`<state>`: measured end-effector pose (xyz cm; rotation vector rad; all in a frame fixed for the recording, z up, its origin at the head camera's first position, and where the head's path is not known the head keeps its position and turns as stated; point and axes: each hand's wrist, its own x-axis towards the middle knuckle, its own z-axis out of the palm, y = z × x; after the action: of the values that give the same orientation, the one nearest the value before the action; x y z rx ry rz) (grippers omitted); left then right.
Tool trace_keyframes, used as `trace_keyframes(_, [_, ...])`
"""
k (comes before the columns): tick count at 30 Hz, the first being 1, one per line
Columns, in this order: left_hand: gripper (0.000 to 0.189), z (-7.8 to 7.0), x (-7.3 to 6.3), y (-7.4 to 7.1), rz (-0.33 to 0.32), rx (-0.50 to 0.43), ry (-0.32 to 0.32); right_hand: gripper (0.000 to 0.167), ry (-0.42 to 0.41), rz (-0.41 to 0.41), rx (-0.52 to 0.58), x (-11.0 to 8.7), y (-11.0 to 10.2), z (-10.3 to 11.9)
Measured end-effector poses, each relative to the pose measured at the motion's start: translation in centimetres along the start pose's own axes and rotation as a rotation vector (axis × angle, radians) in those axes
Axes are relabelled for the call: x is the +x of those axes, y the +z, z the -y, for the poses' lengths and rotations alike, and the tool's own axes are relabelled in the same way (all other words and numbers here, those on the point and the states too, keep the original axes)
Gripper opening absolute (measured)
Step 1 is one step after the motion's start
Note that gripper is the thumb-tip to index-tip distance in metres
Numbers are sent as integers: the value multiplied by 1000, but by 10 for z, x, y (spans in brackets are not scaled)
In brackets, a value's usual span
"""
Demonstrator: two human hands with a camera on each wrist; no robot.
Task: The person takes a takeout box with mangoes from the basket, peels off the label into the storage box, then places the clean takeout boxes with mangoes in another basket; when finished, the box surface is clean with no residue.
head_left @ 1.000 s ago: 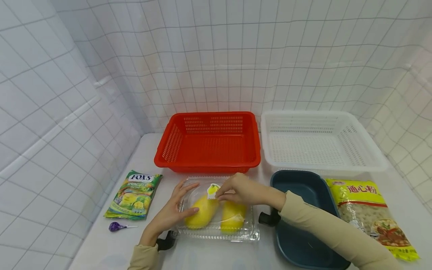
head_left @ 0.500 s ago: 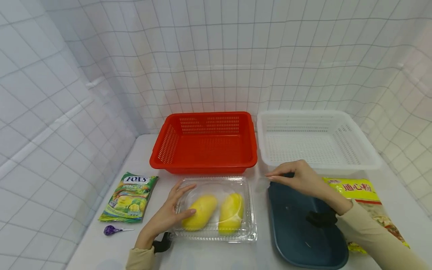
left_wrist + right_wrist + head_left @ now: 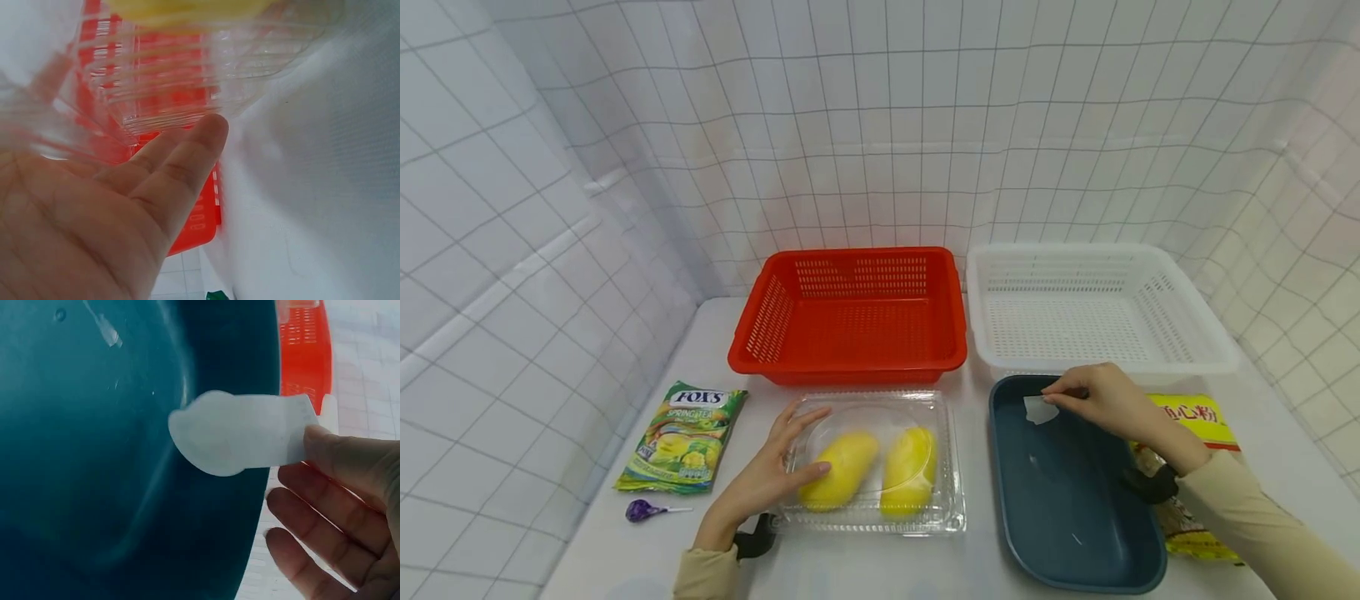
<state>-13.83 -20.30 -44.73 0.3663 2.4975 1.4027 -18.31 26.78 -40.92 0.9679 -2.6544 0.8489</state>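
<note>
A clear plastic clamshell box point(image 3: 872, 523) with two yellow mangoes point(image 3: 842, 468) inside stands on the table, its lid down. My left hand point(image 3: 767, 477) rests on the box's left side, thumb and index finger spread over the lid. In the left wrist view, straight fingers point(image 3: 181, 169) lie along the box's ridged side. Between thumb and index finger, my right hand point(image 3: 1116, 406) pinches a white paper sticker point(image 3: 231, 434) by one end. That sticker hangs over the far end of a dark blue basin point(image 3: 1075, 500), its pale back showing in the right wrist view.
Behind the box sits a red basket point(image 3: 850, 373), with a white basket point(image 3: 1105, 367) to its right. At left lie a green FOX'S candy bag point(image 3: 685, 437) and a purple lollipop point(image 3: 642, 511). A yellow macaroni bag point(image 3: 1198, 417) lies right of the basin, partly behind my right arm.
My right hand has come away from the box lid and moved right to above the basin, carrying the sticker that was on the lid. My left hand has stayed on the box.
</note>
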Motion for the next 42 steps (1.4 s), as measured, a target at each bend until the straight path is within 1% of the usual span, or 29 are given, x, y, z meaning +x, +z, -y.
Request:
trace_keyframes(4, [70,-1,1,-1,5,-5,-1,14,-33,-31,-37,3,3,-4])
trace_keyframes(6, [70,-2,0,-1,7,-5,-5,15,-63,-36,-66,2,4,-6])
trace_keyframes(9, [70,-2,0,-1,8,-2,-8,16,-109,7,-83,0,6,-7])
trace_keyframes(11, [70,-3,0,-1,9,-2,-7,15,-122,82,-46,-2,6,-7])
trace_keyframes(12, [70,-3,0,-1,11,-3,-6,13,-114,133,-3,-3,6,-7])
trace_keyframes(15, [71,-4,1,-2,14,-7,-6,9,-74,280,119,-5,5,-6])
trace_keyframes(18, [71,-4,1,-2,19,-5,-9,6,-16,402,228,-6,5,-7])
trace_keyframes(22, [72,-4,2,-2,22,1,-9,5,33,524,333,-8,7,-10])
trace_keyframes(25, [72,-4,3,-1,24,1,-4,5,61,585,367,-11,10,-11])
trace_keyframes(27, [72,-4,4,-1,26,2,1,6,80,610,366,-12,12,-11])
trace_keyframes(32, [71,-2,4,0,30,-3,15,5,128,643,355,-15,19,-8])
trace_keyframes(35, [70,-2,5,0,33,-6,25,6,137,655,316,-15,21,-5])
trace_keyframes(39, [70,-2,4,0,29,-12,39,11,135,658,248,-13,22,-3])
trace_keyframes(42, [70,-2,3,0,25,-17,40,11,161,660,243,-13,22,-3])
